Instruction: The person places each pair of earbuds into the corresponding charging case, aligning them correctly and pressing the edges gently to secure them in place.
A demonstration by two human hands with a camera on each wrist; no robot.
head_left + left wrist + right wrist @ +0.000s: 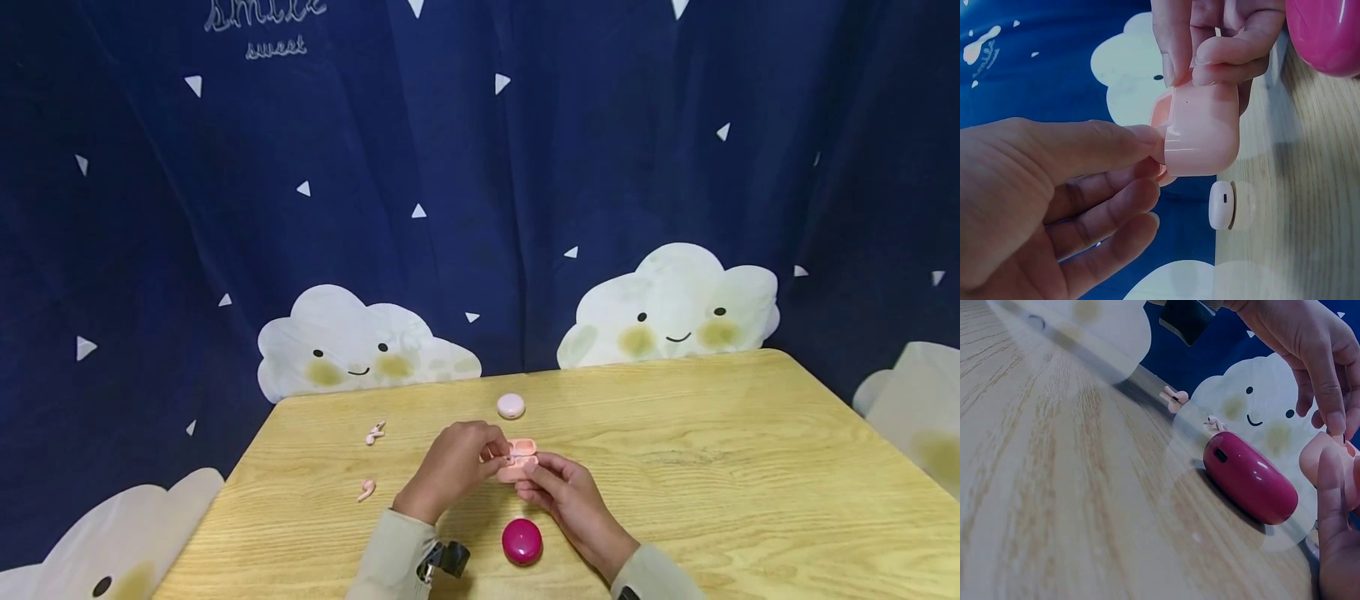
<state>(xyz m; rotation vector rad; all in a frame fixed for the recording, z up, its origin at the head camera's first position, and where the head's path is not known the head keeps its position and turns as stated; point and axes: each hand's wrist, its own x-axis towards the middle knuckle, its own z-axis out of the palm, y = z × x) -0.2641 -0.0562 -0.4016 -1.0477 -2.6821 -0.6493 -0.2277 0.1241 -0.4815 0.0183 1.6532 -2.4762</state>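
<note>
A pink earbud case with its lid raised is held by my right hand, thumb on the near side and fingers beneath. My left hand reaches over from the left, thumb and index finger at the case's opening. In the left wrist view those fingertips pinch a pink earbud at the rim of the case; most of it is hidden by the thumb. The other fingers of that hand are loosely bent. The right wrist view shows the case partly behind the right thumb.
On the wooden table, a magenta round case lies between my forearms. A pale pink round case sits beyond the hands. Left of them lie a loose earbud and, farther back, a small cluster of earbuds. A blue curtain hangs behind.
</note>
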